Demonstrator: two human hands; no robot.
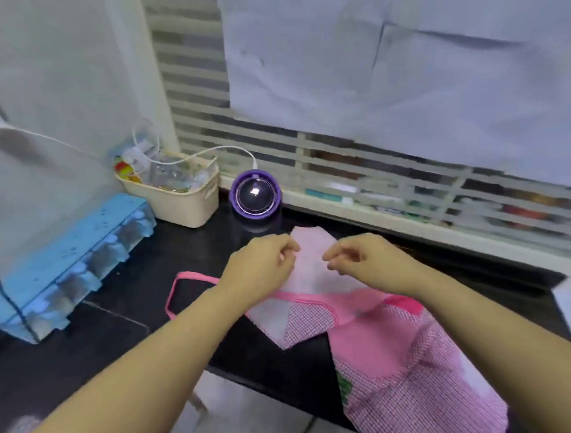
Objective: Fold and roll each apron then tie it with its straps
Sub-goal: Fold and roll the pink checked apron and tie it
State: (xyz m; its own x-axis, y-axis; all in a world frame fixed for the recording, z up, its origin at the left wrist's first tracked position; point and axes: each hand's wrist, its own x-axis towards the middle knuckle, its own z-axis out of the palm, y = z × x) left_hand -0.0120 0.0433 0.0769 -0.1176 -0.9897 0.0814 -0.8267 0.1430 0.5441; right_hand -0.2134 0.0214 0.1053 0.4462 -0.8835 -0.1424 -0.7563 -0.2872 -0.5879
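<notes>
Apron point(402, 359): pink and checked, draped over the near right edge of the black worktop point(120, 289); its upper part is laid flat on the worktop, with a pale fold turned up at the far end.
Strap point(194, 275): a pink loop is spread on the worktop left of the apron, passing under the left forearm.
Left hand point(260, 265): fingers are curled, and the left edge of the pale fold is pinched.
Right hand point(365, 259): fingers are curled narrowly over the fold; whether cloth is held cannot be told.
Blue rack point(61, 261): set at the left; its compartments are blurred.
Basket point(187, 206): beige, filled with clear jars and small coloured items; a white cable point(214, 148) is run across it.
Purple device point(255, 194): round and domed, just beside the basket.
Blind point(249, 136): partly covered by paper sheets point(389, 71).
</notes>
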